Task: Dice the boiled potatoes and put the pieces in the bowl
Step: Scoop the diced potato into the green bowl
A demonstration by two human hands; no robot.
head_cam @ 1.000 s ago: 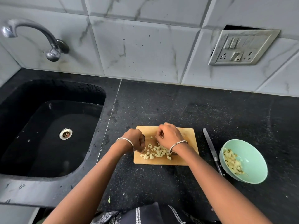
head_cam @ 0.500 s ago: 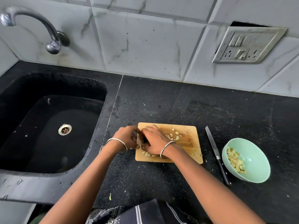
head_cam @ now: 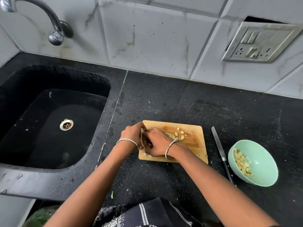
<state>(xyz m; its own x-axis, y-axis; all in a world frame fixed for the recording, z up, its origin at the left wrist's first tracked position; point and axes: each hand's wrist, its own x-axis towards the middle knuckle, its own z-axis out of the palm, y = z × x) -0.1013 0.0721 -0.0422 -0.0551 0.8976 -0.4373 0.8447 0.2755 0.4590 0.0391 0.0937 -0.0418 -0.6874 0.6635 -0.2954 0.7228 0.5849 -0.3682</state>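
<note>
1. The potato pieces lie in two lots on the cutting board. A small scatter sits near the middle of its far half. The rest is bunched at its left edge, mostly hidden between the hands.
2. The right hand reaches across to the board's near-left corner, its fingers curled round that clump, with pale bits showing beneath them. The left hand is cupped against the board's left edge, touching the right. I cannot tell whether it holds any pieces.
3. The bowl stands off the board's right edge on the worktop and already holds some dice. The knife lies between board and bowl, its long axis running far to near.
4. So the load must probably travel rightward over the whole board and the knife. The right hand is on the bowl's side.
5. A second ago the heap lay open at the board's near middle, a hand on either side. Both hands have since swept it left, leaving the far scatter behind. Knife and bowl are unmoved.
</note>
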